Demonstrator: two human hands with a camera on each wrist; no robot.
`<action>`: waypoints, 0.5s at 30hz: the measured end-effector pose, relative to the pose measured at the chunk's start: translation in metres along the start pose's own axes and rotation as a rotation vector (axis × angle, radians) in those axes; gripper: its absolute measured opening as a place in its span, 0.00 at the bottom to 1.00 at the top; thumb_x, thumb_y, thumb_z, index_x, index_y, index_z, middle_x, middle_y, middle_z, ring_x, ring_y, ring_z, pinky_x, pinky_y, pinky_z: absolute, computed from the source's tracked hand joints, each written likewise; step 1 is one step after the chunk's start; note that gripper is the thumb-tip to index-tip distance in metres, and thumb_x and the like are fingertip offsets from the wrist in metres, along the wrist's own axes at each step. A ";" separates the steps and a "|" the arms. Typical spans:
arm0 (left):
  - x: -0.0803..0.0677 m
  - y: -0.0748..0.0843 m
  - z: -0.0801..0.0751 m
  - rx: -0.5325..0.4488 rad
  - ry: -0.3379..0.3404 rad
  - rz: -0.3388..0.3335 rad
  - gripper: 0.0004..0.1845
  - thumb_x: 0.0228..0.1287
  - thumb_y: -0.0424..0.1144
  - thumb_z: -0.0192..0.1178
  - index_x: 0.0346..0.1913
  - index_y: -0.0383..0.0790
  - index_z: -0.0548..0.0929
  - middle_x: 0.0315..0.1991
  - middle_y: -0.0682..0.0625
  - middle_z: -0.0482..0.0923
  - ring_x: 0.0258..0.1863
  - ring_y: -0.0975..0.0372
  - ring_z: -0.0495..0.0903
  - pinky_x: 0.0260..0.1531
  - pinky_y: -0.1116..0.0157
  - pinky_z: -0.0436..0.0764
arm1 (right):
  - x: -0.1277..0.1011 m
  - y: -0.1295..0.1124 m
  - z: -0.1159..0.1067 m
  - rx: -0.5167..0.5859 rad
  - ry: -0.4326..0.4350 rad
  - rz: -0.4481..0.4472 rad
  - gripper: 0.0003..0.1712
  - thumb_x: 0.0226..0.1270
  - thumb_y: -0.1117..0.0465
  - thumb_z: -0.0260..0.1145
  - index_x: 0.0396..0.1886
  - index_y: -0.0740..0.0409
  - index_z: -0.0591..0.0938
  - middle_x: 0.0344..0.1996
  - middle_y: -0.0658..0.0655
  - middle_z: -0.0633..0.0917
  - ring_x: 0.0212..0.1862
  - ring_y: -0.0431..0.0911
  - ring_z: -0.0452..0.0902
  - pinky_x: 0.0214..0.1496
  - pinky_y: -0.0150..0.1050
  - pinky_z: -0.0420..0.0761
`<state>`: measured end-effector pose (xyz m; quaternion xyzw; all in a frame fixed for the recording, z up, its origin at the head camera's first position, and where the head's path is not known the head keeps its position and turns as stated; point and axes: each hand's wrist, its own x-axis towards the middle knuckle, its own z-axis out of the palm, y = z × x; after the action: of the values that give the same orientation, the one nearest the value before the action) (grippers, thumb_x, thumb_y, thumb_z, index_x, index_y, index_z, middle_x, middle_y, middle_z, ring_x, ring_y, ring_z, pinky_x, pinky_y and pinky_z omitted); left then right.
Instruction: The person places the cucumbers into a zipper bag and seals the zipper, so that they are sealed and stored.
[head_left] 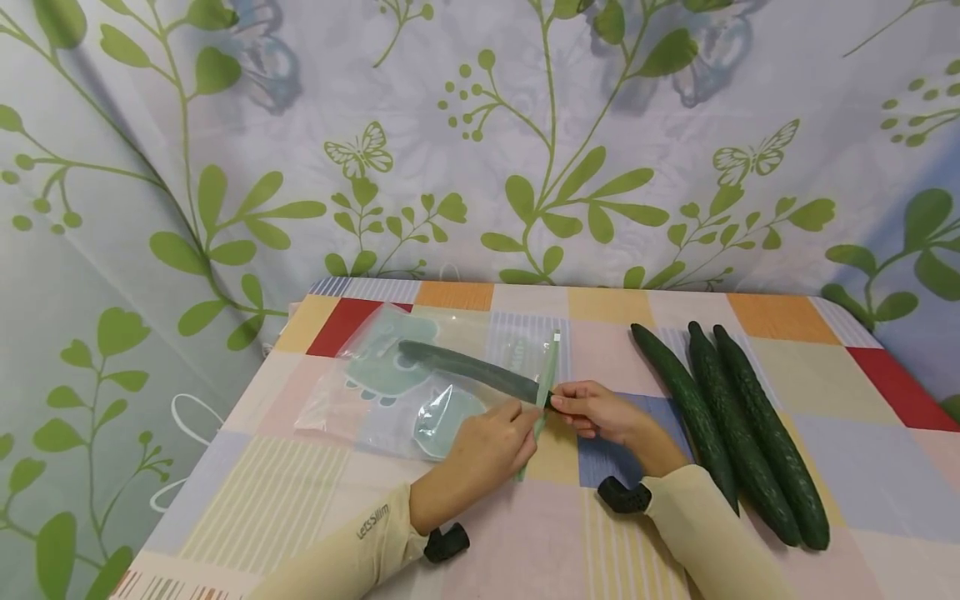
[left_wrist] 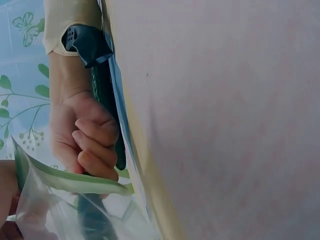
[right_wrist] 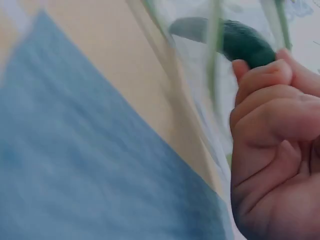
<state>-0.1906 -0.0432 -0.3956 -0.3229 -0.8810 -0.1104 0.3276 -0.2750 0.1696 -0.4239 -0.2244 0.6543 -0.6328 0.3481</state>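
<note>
Currently: Cucumber Nearly Seated in Zip Bag

Both hands work at the mouth of the clear plastic zip bag (head_left: 420, 392) lying on the checked tablecloth (head_left: 750, 325). The long dark-green cucumber (head_left: 468, 367) lies almost wholly inside, its long axis running from the far left toward the opening. The right hand (head_left: 596, 412), fingers curled, pinches the protruding near tip. The left hand (head_left: 487, 446) grips the green zip strip (head_left: 546, 379) beside it. Three spare cucumbers (head_left: 738, 429) lie well apart to the right.
</note>
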 end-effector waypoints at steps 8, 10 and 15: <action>0.001 0.000 -0.001 0.024 0.016 0.033 0.13 0.50 0.39 0.66 0.42 0.46 0.87 0.25 0.54 0.74 0.17 0.68 0.71 0.12 0.75 0.67 | 0.003 0.004 0.006 0.141 -0.040 -0.094 0.12 0.73 0.58 0.51 0.28 0.49 0.75 0.19 0.41 0.71 0.14 0.32 0.53 0.17 0.37 0.45; 0.002 0.000 -0.001 0.020 0.029 0.045 0.13 0.49 0.39 0.66 0.41 0.47 0.86 0.25 0.55 0.73 0.17 0.68 0.70 0.12 0.75 0.67 | 0.004 0.003 0.007 0.160 -0.033 -0.112 0.11 0.73 0.58 0.51 0.30 0.48 0.77 0.19 0.40 0.72 0.14 0.32 0.53 0.18 0.38 0.44; 0.002 0.001 -0.001 -0.008 0.060 0.066 0.13 0.49 0.39 0.67 0.41 0.47 0.87 0.24 0.55 0.71 0.16 0.69 0.68 0.12 0.76 0.65 | 0.004 0.000 0.008 0.167 0.023 -0.130 0.15 0.72 0.64 0.50 0.31 0.45 0.80 0.18 0.40 0.72 0.14 0.32 0.54 0.18 0.38 0.45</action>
<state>-0.1908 -0.0419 -0.3931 -0.3494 -0.8593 -0.1127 0.3562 -0.2716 0.1613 -0.4247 -0.2292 0.5874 -0.7088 0.3163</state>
